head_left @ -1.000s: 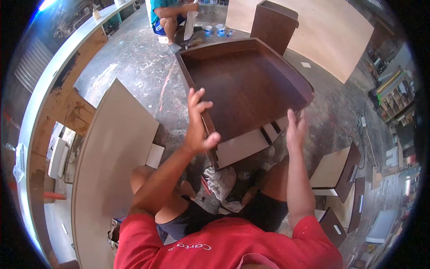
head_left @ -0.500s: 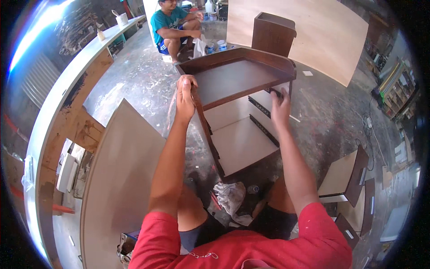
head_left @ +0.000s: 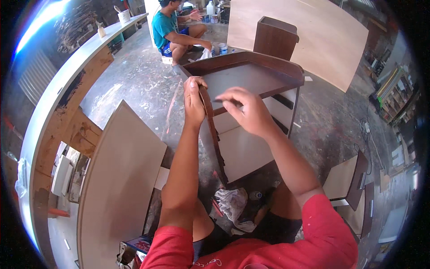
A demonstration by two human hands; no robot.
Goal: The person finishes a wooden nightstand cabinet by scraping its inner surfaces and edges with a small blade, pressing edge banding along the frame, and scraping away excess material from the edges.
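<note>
A dark brown wooden cabinet [head_left: 280, 65] with a raised rim round its top stands tilted in front of me. Its open front shows a pale inside and black drawer runners [head_left: 283, 101]. My left hand [head_left: 194, 101] is closed round the cabinet's front left upper corner, thumb on top. My right hand [head_left: 248, 110] is over the front top edge, fingers bent and pinched. Something small and dark shows at its fingertips, too blurred to name. The hand hides part of the front edge and the inside behind it.
A crumpled cloth [head_left: 232, 204] lies between my legs. Drawers [head_left: 342, 179] stand at the right, a large pale board [head_left: 121, 175] and a long bench [head_left: 58, 89] at the left. A person [head_left: 172, 33] sits beyond the cabinet, near a brown box [head_left: 274, 39] and cans [head_left: 222, 48].
My right hand has left the cabinet's right side and moved left to the front top edge near my left hand. The view has shifted slightly, and the person beyond has turned.
</note>
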